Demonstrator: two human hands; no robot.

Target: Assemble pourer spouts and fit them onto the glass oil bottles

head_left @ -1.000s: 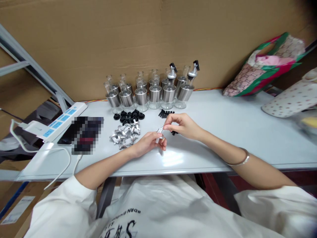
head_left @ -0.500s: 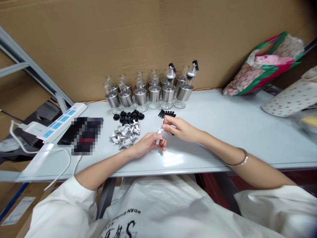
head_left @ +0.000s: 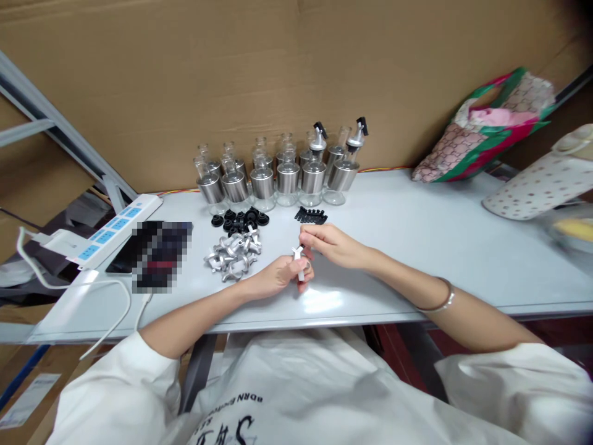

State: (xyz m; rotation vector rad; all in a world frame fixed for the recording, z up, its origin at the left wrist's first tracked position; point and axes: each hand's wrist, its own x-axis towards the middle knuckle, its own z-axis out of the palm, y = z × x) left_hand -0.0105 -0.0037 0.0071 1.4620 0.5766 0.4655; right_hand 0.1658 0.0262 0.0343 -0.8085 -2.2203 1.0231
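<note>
My left hand (head_left: 273, 278) is closed around a silver pourer spout (head_left: 298, 254), thumb across it, forked end upward. Just above that end, my right hand (head_left: 340, 247) pinches a small black piece (head_left: 301, 246), mostly hidden by the fingers; it looks like one of the black flaps (head_left: 312, 216) laid in a row beyond my hands. To the left lies a pile of silver spouts (head_left: 236, 252), with black stoppers (head_left: 241, 220) heaped behind it. Two rows of glass bottles with steel sleeves (head_left: 263, 183) stand at the back; two carry fitted pourers (head_left: 356, 139).
At the left of the table (head_left: 417, 259) are a white power strip (head_left: 120, 225), a white cable (head_left: 125, 309) and a phone with a blurred screen (head_left: 125, 247). A patterned bag (head_left: 445, 148) and a spotted white container (head_left: 532, 179) stand on the right. Cardboard (head_left: 278, 62) rises behind.
The spout in my left hand has turned so its forked end points up. My right hand has shifted slightly down and left, and a black piece now shows at its fingertips.
</note>
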